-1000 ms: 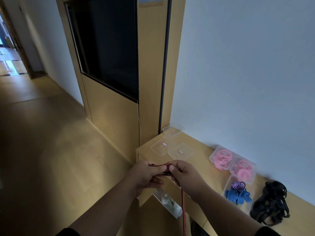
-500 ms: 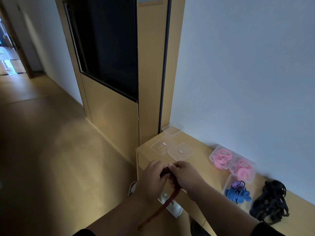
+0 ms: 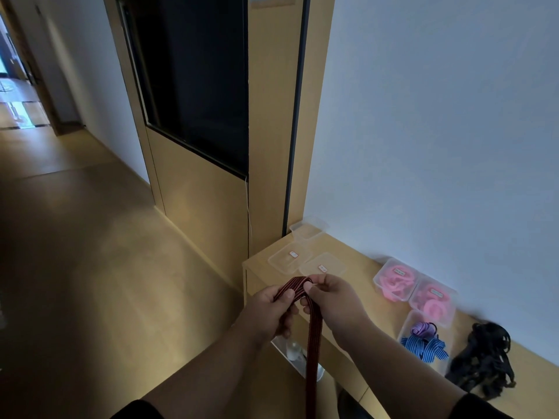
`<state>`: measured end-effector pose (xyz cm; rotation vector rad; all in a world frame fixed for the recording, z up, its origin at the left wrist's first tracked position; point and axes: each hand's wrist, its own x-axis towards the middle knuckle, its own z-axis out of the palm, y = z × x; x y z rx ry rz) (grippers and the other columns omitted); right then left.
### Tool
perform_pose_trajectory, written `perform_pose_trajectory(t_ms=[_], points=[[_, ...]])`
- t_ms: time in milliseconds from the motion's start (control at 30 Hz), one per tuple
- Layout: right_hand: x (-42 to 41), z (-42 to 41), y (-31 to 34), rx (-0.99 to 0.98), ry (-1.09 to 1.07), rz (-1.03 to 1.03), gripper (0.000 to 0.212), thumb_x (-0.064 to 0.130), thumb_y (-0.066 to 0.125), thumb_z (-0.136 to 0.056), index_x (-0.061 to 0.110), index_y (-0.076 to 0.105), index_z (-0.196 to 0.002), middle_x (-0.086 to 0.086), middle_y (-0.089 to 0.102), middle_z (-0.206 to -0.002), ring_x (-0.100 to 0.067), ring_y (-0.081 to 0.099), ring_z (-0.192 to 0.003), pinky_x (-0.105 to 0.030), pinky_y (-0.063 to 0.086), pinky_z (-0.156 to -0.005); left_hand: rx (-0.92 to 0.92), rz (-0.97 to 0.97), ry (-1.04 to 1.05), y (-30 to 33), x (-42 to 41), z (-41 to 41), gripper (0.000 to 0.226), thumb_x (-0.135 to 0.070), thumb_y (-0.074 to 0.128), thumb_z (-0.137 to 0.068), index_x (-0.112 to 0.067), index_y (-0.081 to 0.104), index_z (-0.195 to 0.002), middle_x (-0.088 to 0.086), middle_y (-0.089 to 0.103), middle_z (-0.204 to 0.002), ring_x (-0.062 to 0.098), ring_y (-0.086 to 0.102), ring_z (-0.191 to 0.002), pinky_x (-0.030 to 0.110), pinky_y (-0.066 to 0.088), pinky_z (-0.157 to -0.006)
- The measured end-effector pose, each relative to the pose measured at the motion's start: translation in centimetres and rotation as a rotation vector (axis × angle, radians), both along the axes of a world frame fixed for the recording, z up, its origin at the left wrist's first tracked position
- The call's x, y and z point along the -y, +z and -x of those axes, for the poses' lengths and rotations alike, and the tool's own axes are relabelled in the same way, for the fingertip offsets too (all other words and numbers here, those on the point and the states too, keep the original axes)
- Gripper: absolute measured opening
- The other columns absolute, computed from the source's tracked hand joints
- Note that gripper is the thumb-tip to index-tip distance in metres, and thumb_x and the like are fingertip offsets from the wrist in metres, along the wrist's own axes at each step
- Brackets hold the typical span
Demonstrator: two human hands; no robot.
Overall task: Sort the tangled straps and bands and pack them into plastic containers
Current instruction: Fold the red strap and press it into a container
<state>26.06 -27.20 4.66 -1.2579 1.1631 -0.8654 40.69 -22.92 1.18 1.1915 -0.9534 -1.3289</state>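
From the head camera, both hands work in front of the near-left corner of a long wooden bench [image 3: 357, 261] that runs along the white wall. The left hand [image 3: 269, 313] curls its fingers round one end of a red-and-black striped strap [image 3: 313, 334], thumb pressed on top, while the right hand [image 3: 332, 300] pinches the strap's upper fold between thumb and forefinger; the strap arches between the two hands and its long tail hangs straight down past the bench's front edge and out of the bottom of the picture. At the bench's left end stand an open clear container [image 3: 307, 229] against the wall and two flat clear lidded containers [image 3: 290, 257], apparently empty. Further right, near the wall, two closed containers hold pink bands [image 3: 396, 281], and just in front of them an open container [image 3: 406, 328] holds a blue striped strap [image 3: 425, 349] with a purple band on top. A tangled black strap bundle [image 3: 481, 364] lies loose on the bench at the right. I judge the job roughly halfway: pink and blue are packed, the red strap is being folded or wound for packing, and the black tangle is untouched.
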Motion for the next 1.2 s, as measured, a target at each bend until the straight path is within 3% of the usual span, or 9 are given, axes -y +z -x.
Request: perform_pose_trajectory(t_ms=[133,233,367,467,667,867,933,1000,1200], points=[[-0.6,-0.4,0.0,0.004,0.016,-0.091,0.032,0.023,0.054,-0.104,-0.003,0.070,-0.096,-0.012,0.069,-0.072,-0.021,0.065,-0.064,-0.033,0.057,-0.066,0.034,0.073,0.053,-0.2,0.3,-0.2,0.013,-0.006,0.052,-0.101,-0.005,0.063,-0.109,0.008,0.056,-0.070,0.014,0.048,-0.055,0.028,0.042,-0.049],[-1.1,-0.7,0.0,-0.034,0.029,-0.159,0.039,0.030,0.049,-0.106,-0.002,0.070,-0.096,-0.012,0.066,-0.069,-0.020,0.061,-0.060,-0.032,0.054,-0.061,0.261,0.123,0.097,-0.5,0.5,-0.4,0.013,-0.008,0.057,-0.099,-0.016,0.064,-0.105,0.011,0.063,-0.073,0.015,0.052,-0.056,0.032,0.046,-0.054],[-1.2,-0.6,0.4,-0.016,0.066,-0.234,0.038,0.026,0.042,-0.108,-0.001,0.069,-0.102,-0.011,0.064,-0.071,-0.018,0.056,-0.059,-0.031,0.047,-0.056,0.538,0.249,0.091,-0.8,0.8,-1.0,0.025,-0.014,0.062,-0.095,-0.038,0.063,-0.101,-0.010,0.070,-0.089,-0.003,0.057,-0.066,0.020,0.045,-0.065],[-1.0,-0.2,0.7,0.012,0.090,-0.335,0.045,0.031,0.041,-0.105,-0.004,0.069,-0.108,-0.013,0.065,-0.073,-0.019,0.056,-0.058,-0.029,0.045,-0.054,0.803,0.387,0.055,-1.5,1.6,-2.1,0.020,-0.022,0.060,-0.094,-0.032,0.066,-0.111,-0.013,0.059,-0.101,-0.001,0.057,-0.093,0.018,0.044,-0.080],[-1.3,0.0,0.6,-0.040,0.071,-0.394,0.063,0.053,0.044,-0.103,-0.003,0.070,-0.098,-0.012,0.065,-0.070,-0.020,0.059,-0.057,-0.029,0.050,-0.054,1.126,0.642,-0.104,-2.5,2.6,-2.8,0.027,-0.026,0.048,-0.098,-0.023,0.065,-0.119,-0.005,0.048,-0.095,0.009,0.050,-0.083,0.032,0.049,-0.067],[-0.7,0.6,0.4,0.016,0.011,-0.321,0.043,0.036,0.055,-0.102,-0.004,0.072,-0.100,-0.013,0.067,-0.072,-0.023,0.064,-0.061,-0.038,0.059,-0.068,0.859,0.422,-0.154,-2.3,1.4,-2.3,0.040,-0.042,0.056,-0.095,-0.039,0.050,-0.135,-0.018,0.048,-0.118,-0.002,0.054,-0.108,0.017,0.046,-0.086],[-0.3,0.8,0.3,0.050,0.011,-0.293,0.038,0.032,0.054,-0.103,-0.002,0.071,-0.101,-0.012,0.067,-0.074,-0.022,0.064,-0.063,-0.041,0.060,-0.074,0.653,0.205,-0.131,-2.1,0.9,-2.1,0.052,-0.048,0.065,-0.089,-0.040,0.044,-0.136,-0.016,0.055,-0.120,0.002,0.063,-0.097,0.023,0.053,-0.078],[-0.2,0.9,0.1,0.052,0.023,-0.258,0.033,0.028,0.054,-0.104,0.000,0.071,-0.102,-0.012,0.067,-0.077,-0.022,0.065,-0.067,-0.044,0.062,-0.079,0.426,0.087,-0.124,-1.9,0.7,-1.9,0.034,-0.041,0.063,-0.094,-0.027,0.055,-0.124,-0.003,0.068,-0.104,0.012,0.067,-0.075,0.035,0.059,-0.066],[-0.5,0.6,-0.2,0.030,0.034,-0.233,0.035,0.028,0.051,-0.105,0.000,0.071,-0.102,-0.012,0.070,-0.077,-0.025,0.068,-0.072,-0.047,0.062,-0.081,0.245,0.062,0.029,-0.9,1.1,-0.9,0.009,-0.015,0.060,-0.099,-0.013,0.067,-0.104,0.010,0.071,-0.082,0.019,0.066,-0.063,0.044,0.061,-0.067]])
